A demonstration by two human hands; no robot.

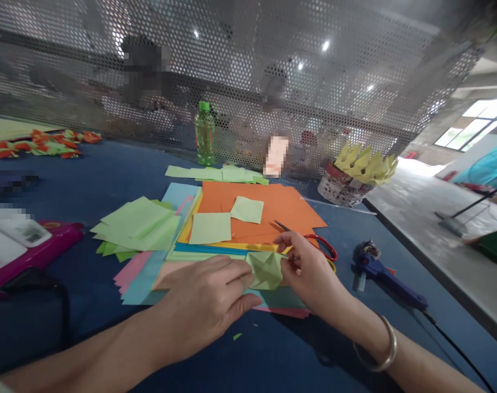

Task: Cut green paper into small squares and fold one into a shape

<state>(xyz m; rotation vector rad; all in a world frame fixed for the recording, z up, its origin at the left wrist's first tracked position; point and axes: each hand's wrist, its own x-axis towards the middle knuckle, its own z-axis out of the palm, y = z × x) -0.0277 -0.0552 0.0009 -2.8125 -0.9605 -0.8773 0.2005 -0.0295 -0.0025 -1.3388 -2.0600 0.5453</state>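
Observation:
A small light green paper square (266, 272), creased and partly folded, is held between my two hands over the stack of coloured paper. My left hand (217, 292) pinches its left edge, thumb below the fingers. At its right edge, my right hand (307, 268) grips it between thumb and fingers. Red-handled scissors (325, 245) lie just behind my right hand, which partly hides them. Two flat green squares, one of them a paper square (210, 228), rest on the orange paper (264, 210). Left of these is a pile of green paper (139, 224).
A blue glue gun (389, 281) with a cord lies at the right. A green-capped bottle (204, 134) and a pot of folded yellow pieces (350, 177) stand near the perforated metal screen (240, 71). At left are a magenta object (62, 248) and orange-green paper pieces (43, 143).

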